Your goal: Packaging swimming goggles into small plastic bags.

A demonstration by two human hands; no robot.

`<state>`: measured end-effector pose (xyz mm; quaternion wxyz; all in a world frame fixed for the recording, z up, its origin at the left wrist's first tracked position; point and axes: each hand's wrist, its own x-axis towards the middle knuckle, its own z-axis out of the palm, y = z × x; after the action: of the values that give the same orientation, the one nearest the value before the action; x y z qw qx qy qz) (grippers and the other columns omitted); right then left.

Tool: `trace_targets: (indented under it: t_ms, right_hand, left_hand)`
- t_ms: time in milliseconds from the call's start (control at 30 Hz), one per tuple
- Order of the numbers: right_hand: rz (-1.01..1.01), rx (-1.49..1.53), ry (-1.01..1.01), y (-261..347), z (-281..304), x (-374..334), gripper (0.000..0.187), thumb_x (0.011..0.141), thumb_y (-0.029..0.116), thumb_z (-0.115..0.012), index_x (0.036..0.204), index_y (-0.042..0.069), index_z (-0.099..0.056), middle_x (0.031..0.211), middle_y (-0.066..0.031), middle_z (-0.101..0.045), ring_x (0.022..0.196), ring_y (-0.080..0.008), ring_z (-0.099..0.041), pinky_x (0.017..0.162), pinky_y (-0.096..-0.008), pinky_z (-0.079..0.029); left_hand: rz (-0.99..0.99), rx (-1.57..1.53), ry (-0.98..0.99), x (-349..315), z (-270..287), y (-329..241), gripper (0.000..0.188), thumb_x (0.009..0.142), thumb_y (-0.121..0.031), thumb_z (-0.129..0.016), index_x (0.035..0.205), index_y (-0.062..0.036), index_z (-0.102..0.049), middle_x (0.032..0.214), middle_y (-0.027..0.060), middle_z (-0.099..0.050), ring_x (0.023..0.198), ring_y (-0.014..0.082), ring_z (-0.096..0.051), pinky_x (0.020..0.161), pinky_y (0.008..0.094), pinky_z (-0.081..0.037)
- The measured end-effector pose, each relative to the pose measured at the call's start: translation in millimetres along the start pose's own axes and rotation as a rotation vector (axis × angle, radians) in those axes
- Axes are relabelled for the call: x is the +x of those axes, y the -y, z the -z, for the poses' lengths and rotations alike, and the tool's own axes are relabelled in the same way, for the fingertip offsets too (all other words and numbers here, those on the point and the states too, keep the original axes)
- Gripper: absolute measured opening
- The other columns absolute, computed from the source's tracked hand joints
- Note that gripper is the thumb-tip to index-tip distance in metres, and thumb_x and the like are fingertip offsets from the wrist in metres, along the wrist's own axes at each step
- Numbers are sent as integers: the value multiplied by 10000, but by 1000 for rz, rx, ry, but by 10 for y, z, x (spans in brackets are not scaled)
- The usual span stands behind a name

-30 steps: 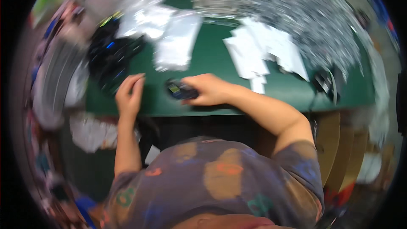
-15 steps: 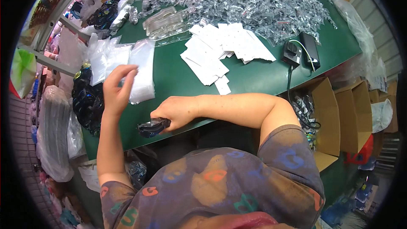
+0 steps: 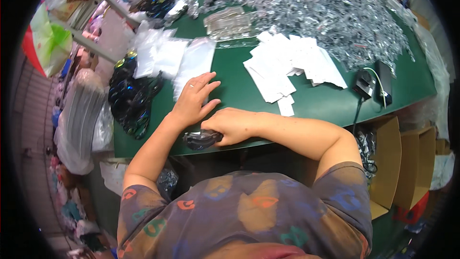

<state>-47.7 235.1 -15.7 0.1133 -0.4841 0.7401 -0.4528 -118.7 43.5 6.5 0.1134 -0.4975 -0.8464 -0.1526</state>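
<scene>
At the near edge of the green table my right hand (image 3: 231, 125) is closed around a dark, glossy, curved item (image 3: 203, 140) with a clear shiny part; its exact kind does not show. Just beyond and to the left, my left hand (image 3: 195, 100) has its fingers stretched and apart, with nothing in it. Its fingertips are beside a stack of flat clear plastic bags (image 3: 197, 62); whether they touch is unclear. Left of that forearm lies a heap of black, glossy things (image 3: 129, 98) with a bluish sheen.
White cards (image 3: 268, 69) lie spread mid-table. Behind them is a large pile of small clear-wrapped pieces (image 3: 326, 14), with clear plastic trays (image 3: 230, 23) to its left. A black plug adapter (image 3: 364, 85) and cable are at the right, above open cardboard boxes (image 3: 385, 163).
My left hand has turned and its fingers have spread, coming nearer my right hand. The right hand keeps hold of the dark glossy item. The whole view has shifted, so the table appears further right.
</scene>
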Motion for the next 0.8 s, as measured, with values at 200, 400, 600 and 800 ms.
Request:
trace_targets:
  t_ms: [200, 400, 600, 800]
  right_hand:
    - [-13, -96, -16, 6, 6, 30, 252, 845, 255, -758, 949, 80, -609, 840, -151, -682, 857, -387, -669, 766, -499, -513]
    - [-25, -100, -21, 22, -6, 60, 223, 826, 215, -742, 957, 82, -619, 863, -144, -688, 871, -382, -671, 780, -492, -518]
    - [-20, -79, -20, 51, 23, 66, 237, 841, 233, -747, 957, 72, -617, 878, -137, -694, 883, -377, -673, 765, -476, -522]
    - [-34, -58, -15, 26, 9, 62, 266, 792, 177, -768, 965, 80, -591, 868, -117, -665, 870, -362, -649, 768, -458, -506]
  left_hand:
    - [34, 136, -2, -409, 54, 110, 247, 885, -106, -722, 1130, -85, -693, 1365, 112, -617, 1326, 301, -555, 1113, 495, -417]
    - [119, 46, -81, -520, 118, 136, 294, 871, -59, -695, 1164, -90, -691, 1381, 109, -609, 1267, 323, -588, 1103, 502, -428]
    - [231, 96, -198, -383, 301, 693, 369, 885, 13, -603, 1246, -28, -668, 1298, 192, -666, 1170, 381, -633, 1023, 442, -497]
    - [227, 172, 15, -431, 323, 905, 115, 868, -84, -703, 976, -49, -718, 998, 100, -733, 941, 321, -675, 830, 439, -526]
